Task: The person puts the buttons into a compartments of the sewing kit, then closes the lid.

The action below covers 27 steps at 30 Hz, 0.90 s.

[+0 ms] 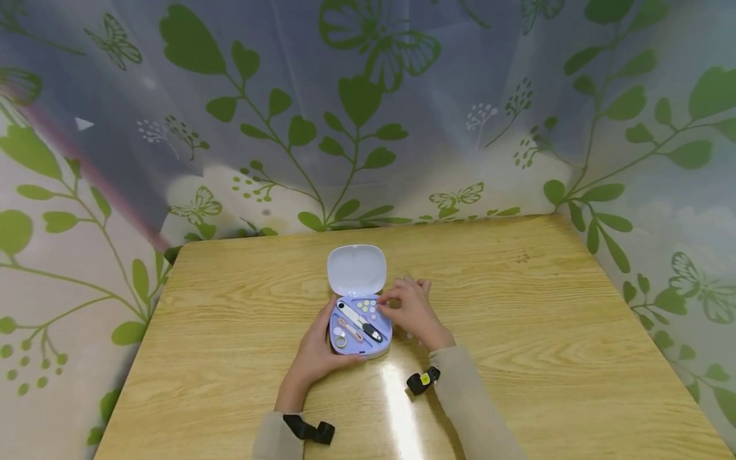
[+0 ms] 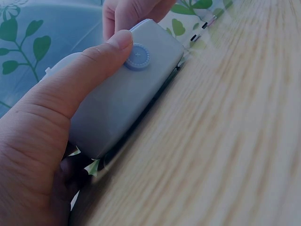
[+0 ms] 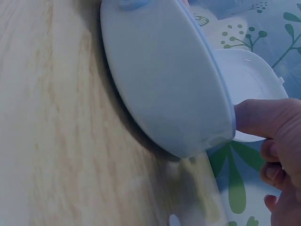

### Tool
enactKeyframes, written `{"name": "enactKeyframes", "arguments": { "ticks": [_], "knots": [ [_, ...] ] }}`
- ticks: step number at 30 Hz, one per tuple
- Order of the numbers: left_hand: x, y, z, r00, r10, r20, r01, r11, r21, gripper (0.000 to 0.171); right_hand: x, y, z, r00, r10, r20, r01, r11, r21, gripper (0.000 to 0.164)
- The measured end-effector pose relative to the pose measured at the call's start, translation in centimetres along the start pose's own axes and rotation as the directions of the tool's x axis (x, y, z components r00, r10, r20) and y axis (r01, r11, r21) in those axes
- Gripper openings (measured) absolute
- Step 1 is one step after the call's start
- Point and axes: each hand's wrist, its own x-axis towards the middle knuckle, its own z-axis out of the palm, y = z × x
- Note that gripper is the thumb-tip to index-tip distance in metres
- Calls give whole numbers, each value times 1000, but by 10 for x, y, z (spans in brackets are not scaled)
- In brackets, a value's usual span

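A lavender-blue sewing kit box (image 1: 376, 349) is on the table with its white lid (image 1: 356, 271) raised at the back. My left hand (image 1: 315, 348) grips its left side, the thumb lying along the front beside the round latch button (image 2: 138, 57). In the tray are a white-and-black tool (image 1: 359, 321), a pink slender item (image 1: 350, 329), a silver ring-shaped piece (image 1: 340, 338) and several small buttons (image 1: 365, 304). My right hand (image 1: 409, 308) reaches over the right rim, thumb and forefinger together at the buttons; I cannot tell whether they pinch one.
A few small pale pieces (image 1: 410, 335) lie on the wooden table (image 1: 506, 306) right of the box, below my right hand. A leaf-patterned curtain (image 1: 368, 160) hangs along the table's back edge and both sides. Black wrist cameras (image 1: 422, 381) are strapped on both sleeves.
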Motion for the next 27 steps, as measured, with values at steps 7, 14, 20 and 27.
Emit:
{"name": "enactKeyframes", "arguments": {
  "ticks": [7,14,20,27],
  "knots": [
    [0,-1,0,1000,13,-9,-13,1000,-12,132,0,-2,-8,999,-16,-33,17,999,40,6],
    [0,-1,0,1000,8,-7,-8,1000,-7,133,0,-4,-19,997,-32,-76,37,998,60,7],
    [0,-1,0,1000,-2,-6,2,1000,-3,132,-7,2,-26,992,-41,-118,52,995,89,9],
    [1,1,1,1000,-6,-8,6,1000,4,132,-19,12,-31,985,-27,-173,54,987,150,9]
  ]
}}
